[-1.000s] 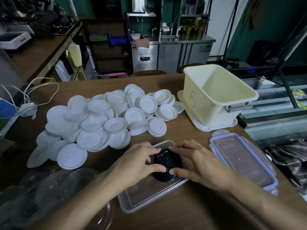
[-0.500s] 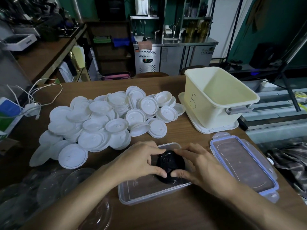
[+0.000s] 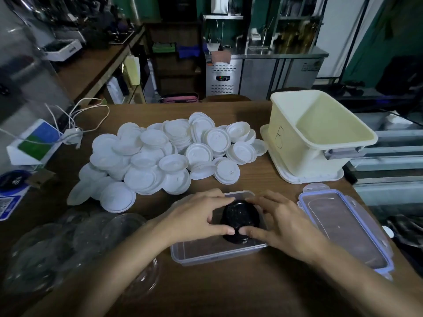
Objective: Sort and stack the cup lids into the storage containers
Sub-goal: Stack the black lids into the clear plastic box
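The clear shallow container [image 3: 206, 253] sits by the bench's near edge, straight in front of me, and the stack of black cup lids [image 3: 240, 216] stands in its right end. My left hand [image 3: 194, 220] and right hand [image 3: 288, 227] ring the stack from either side. My fingers [image 3: 215, 199] curl round its far rim and my thumbs nearly meet at its near rim, so both hands are clamped on it.

I judge this step to be squaring and seating the stack. I should press evenly from both sides so the rims nest, hold it upright, settle it flat near the end wall, and release both hands together so nothing leans. My thumbs hide whether the base is fully down.

Beyond is a dim room with a steel under-counter fridge [image 3: 263, 74]. The brown bench [image 3: 251, 287] carries a loose pile of white cup lids [image 3: 164, 156] across its middle. A cream tub [image 3: 320, 133] is at the far right corner, a blue-rimmed clip lid [image 3: 343, 227] lies just beside the container, and clear dome lids [image 3: 68, 243] are at the near left corner.
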